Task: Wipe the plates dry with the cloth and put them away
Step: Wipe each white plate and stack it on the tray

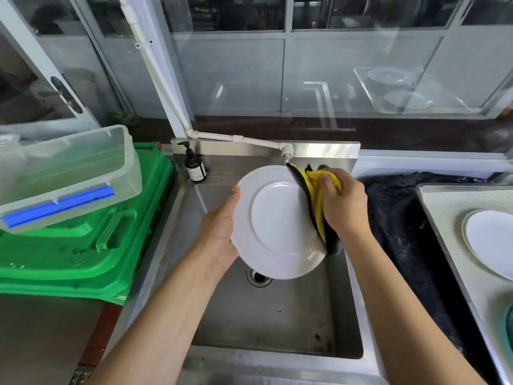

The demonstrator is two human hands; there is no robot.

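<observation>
At frame centre the right hand (342,202) clutches a bunched yellow cloth (319,195) against the right rim of a white plate (277,222). The left hand (220,232) grips the plate's left edge, holding it tilted above the steel sink (277,315). A second plate (490,241) lies on the table (449,207) at the right edge. A brown pump bottle (195,166) stands at the sink's upper left corner.

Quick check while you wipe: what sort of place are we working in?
Likely a dishwashing area of a commercial kitchen: a steel sink, a soap bottle on its rim, and a plate set on the counter beside it.
</observation>
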